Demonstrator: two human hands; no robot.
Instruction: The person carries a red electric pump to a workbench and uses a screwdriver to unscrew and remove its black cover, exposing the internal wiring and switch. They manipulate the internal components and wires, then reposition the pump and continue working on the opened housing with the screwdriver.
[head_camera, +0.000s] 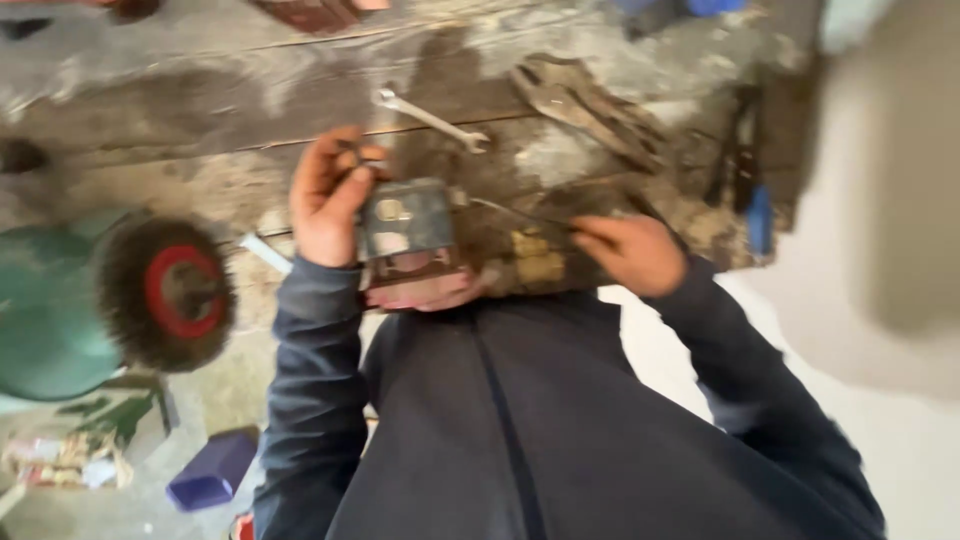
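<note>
From the head view, my left hand (325, 200) is clamped around a small grey metal box (405, 222), held just above the worn wooden workbench (200, 110). My right hand (632, 250) pinches a thin rod-like tool (515, 214) whose tip meets the box's right side. Beyond the box lies a spanner (430, 120); far to its left stands a wire wheel brush (165, 292).

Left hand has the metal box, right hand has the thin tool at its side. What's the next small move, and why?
Probably steady the box against the bench first. The left hand grips it from the side in mid-air, while the right hand points a thin tool at its edge. The picture is blurred, so the contact point can't be told.
</note>
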